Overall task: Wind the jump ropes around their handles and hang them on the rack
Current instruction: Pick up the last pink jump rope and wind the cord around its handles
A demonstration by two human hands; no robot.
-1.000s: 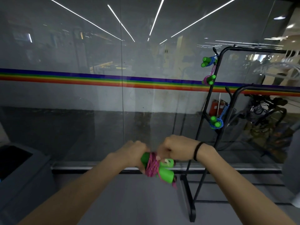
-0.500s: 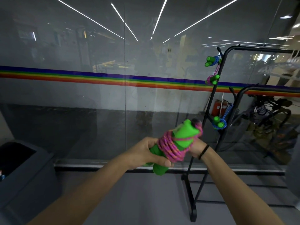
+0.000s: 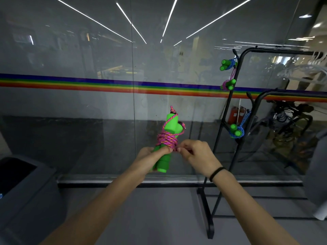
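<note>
I hold a jump rope with two bright green foam handles [image 3: 170, 126] side by side, nearly upright, with pink cord [image 3: 166, 139] wound around their middle. My left hand [image 3: 152, 156] grips the lower part of the handles. My right hand [image 3: 193, 152] pinches the pink cord at the right side of the winding. A black metal rack [image 3: 230, 106] stands to the right. On it hang a blue-corded rope [image 3: 227, 64] at the top, a pink-corded one [image 3: 228, 84] below it, and another blue-corded one [image 3: 236, 130] lower down.
A glass wall with a rainbow stripe [image 3: 106, 85] runs across in front of me. A dark grey bin [image 3: 23, 188] stands at the lower left. The rack's black foot [image 3: 208, 218] rests on the grey floor. Bicycles [image 3: 290, 117] show behind the glass at right.
The handles have swung from lying sideways to standing nearly upright. My left hand now grips their lower end, and my right hand has come from behind the handles to pinch the cord.
</note>
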